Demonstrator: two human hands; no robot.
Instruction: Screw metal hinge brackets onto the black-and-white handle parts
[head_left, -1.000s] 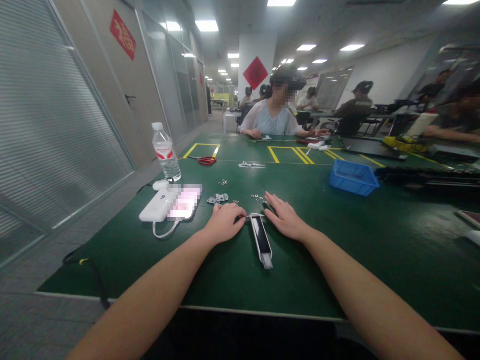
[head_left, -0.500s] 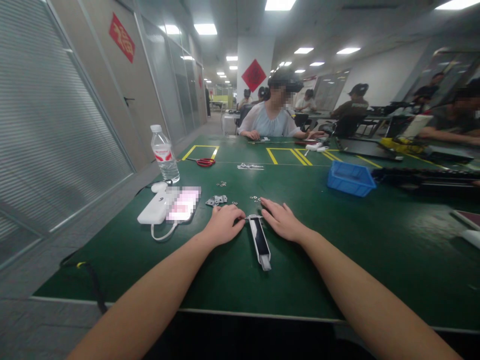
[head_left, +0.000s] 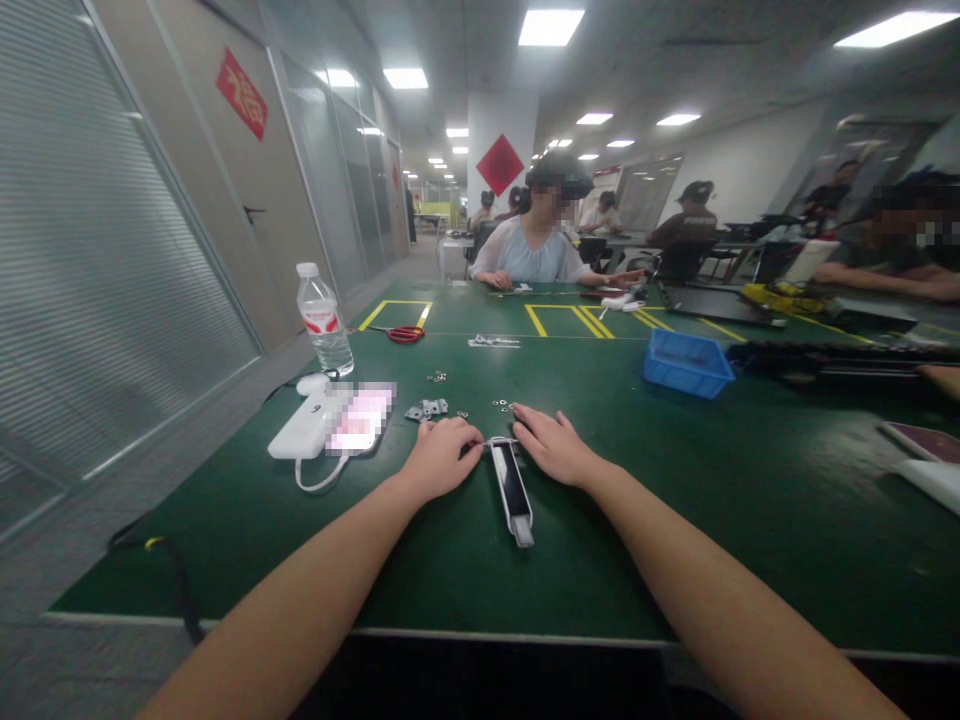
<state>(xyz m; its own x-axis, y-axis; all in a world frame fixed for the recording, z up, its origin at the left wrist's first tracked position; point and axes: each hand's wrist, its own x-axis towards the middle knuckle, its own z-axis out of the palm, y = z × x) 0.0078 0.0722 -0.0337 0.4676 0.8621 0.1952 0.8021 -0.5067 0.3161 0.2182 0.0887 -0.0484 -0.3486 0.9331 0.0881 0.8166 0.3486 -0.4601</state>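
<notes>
A long, narrow device with a white frame and a dark top face (head_left: 512, 482) lies on the green table between my hands. Its near end carries a pale, clear-looking piece (head_left: 523, 531), and a thin metal part crosses its far end. My left hand (head_left: 444, 457) rests left of that far end, thumb and fingers pressed together by the metal part's tip; what they pinch is too small to tell. On the other side my right hand (head_left: 553, 446) lies palm down, fingers stretched. Its fingertips are close to several small metal rings (head_left: 503, 404). Grey metal brackets (head_left: 426, 410) lie beyond my left hand.
To the left are a white power bank (head_left: 298, 425), a cabled phone (head_left: 361, 418) and a water bottle (head_left: 323, 325). Red-handled scissors (head_left: 406, 334) lie farther back. A blue bin (head_left: 688, 364) stands at right. A person (head_left: 536, 235) sits across the table.
The whole view has shifted slightly, with things appearing a little lower and farther left. My hands and the device keep the same positions relative to each other.
</notes>
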